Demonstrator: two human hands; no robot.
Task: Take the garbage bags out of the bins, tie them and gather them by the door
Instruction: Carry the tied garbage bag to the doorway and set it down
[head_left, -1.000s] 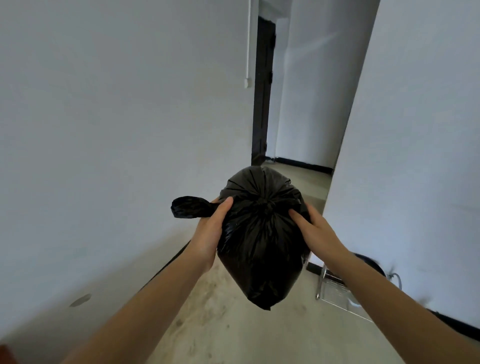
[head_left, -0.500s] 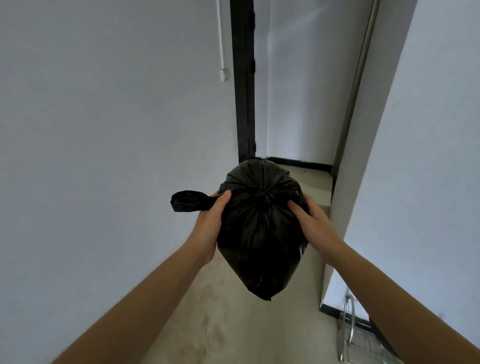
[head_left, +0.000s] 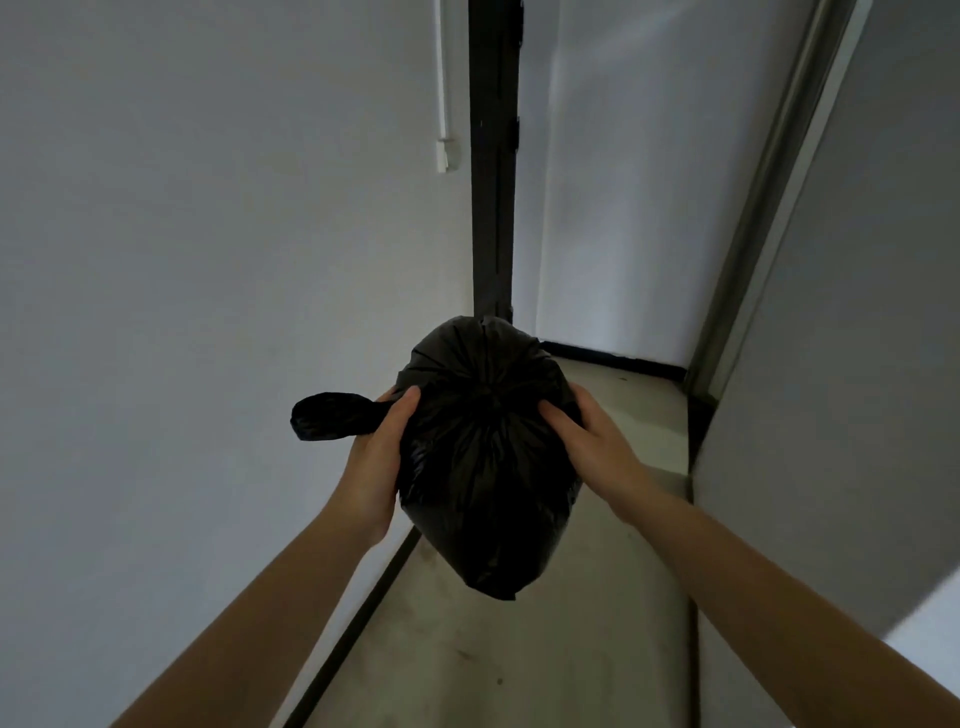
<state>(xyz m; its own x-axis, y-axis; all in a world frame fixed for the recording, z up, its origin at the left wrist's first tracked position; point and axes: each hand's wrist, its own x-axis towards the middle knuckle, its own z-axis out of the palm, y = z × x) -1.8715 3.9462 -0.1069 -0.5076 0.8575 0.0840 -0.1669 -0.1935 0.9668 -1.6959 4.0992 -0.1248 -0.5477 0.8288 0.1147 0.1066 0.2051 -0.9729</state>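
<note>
Narrow corridor: left wall (head_left: 182, 260) and right wall (head_left: 857, 312) both close. An open strip of floor (head_left: 519, 649) runs between them to the dark door frame (head_left: 491, 208) ahead. The bag (head_left: 483, 457) is off the floor, mid-corridor, between my hands. My left fingers (head_left: 405, 402) curl round its side where the tail (head_left: 332, 415) sticks out left. My right fingers (head_left: 558, 415) curl over the opposite side near the knot.

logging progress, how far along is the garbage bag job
Done: the bag is out of its bin and looks tied at the top. In hand: left hand and right hand hold it in a hallway. Left: setting it down, it's off the floor.
</note>
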